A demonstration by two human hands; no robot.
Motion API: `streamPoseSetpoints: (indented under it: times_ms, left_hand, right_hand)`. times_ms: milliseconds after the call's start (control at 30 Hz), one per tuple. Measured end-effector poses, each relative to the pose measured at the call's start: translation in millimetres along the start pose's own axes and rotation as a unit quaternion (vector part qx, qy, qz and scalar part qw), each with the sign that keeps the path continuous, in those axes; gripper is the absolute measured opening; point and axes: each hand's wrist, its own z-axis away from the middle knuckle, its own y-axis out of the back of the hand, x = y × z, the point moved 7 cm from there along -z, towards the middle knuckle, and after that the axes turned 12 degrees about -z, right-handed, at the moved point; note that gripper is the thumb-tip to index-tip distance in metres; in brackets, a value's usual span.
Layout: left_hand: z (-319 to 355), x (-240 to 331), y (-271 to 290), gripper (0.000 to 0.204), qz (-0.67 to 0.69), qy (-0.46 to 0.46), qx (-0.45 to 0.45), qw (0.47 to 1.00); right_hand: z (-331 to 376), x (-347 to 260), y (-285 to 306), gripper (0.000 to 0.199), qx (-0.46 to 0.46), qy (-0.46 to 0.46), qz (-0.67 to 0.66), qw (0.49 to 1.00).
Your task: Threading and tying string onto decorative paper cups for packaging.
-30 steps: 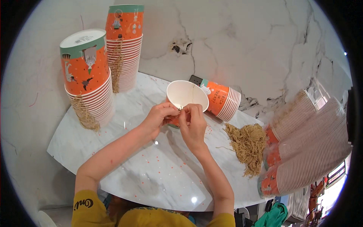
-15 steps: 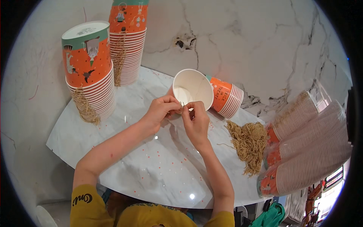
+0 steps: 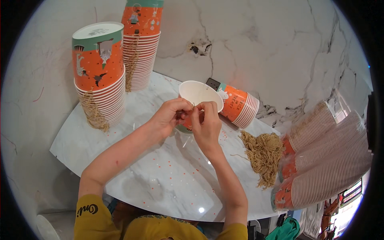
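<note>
An orange paper bucket [image 3: 196,93] with a white inside and a green band stands tilted behind my hands, its mouth facing up and toward me. My left hand [image 3: 173,114] is closed at the near side of its rim, thumb and fingers pinched on a thin tan string [image 3: 194,105]. My right hand [image 3: 207,123] pinches at the same spot, fingertips almost touching the left ones. Only a short end of the string shows; the rest is hidden by my fingers. Right of the bucket lies a nested stack of matching buckets [image 3: 239,106] on its side.
A heap of tan strings [image 3: 264,154] lies on the marble-look table [image 3: 160,188] at right. Two tall upside-down bucket stacks [image 3: 102,96] with strings hanging on them stand at left. Plastic-wrapped bucket stacks [image 3: 328,176] lean at far right. A dark socket [image 3: 213,83] is on the wall behind.
The bucket has tipped more upright, so less of its inside shows and its orange side appears below my hands. My hands stay together, still pinching the string.
</note>
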Motion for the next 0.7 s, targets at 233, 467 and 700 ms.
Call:
streamPoseSetpoints:
  times_ms: [233,467,700]
  left_hand:
    - [-6,-9,4,0.007,0.033,0.015,-0.005,0.999]
    - [-3,-11,-4,0.012,0.034,0.031,-0.013,0.999]
    - [-6,-16,8,0.006,-0.006,0.011,0.053,0.998]
  right_hand:
    - [10,5,-4,0.014,-0.012,-0.030,-0.006,0.999]
    - [11,2,-1,0.014,-0.005,-0.010,0.006,1.000]
    - [10,5,-5,0.013,-0.016,-0.027,-0.008,0.999]
